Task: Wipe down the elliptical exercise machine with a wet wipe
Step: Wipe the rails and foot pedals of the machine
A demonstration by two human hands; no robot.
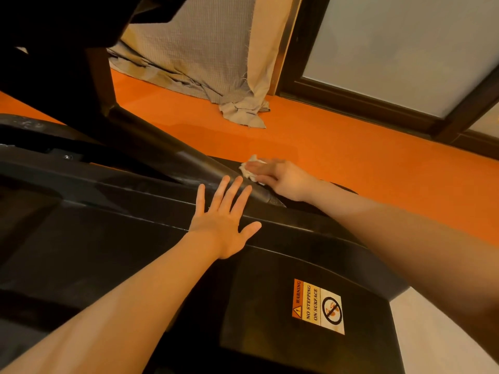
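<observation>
The black elliptical machine [116,238] fills the lower left, its plastic housing sloping toward me. A dark metal bar [189,163] runs diagonally across it. My left hand [224,220] lies flat on the housing with fingers spread, fingertips against the bar's lower end. My right hand [278,179] is just beyond the bar and presses a crumpled white wet wipe [249,167] onto the machine's far edge; its fingers are blurred and cover most of the wipe.
An orange floor [337,157] stretches behind the machine. A beige cloth [216,63] hangs and bunches on it at the back. A dark-framed door [378,63] stands at the right. An orange-and-white warning sticker [318,306] sits on the housing near me.
</observation>
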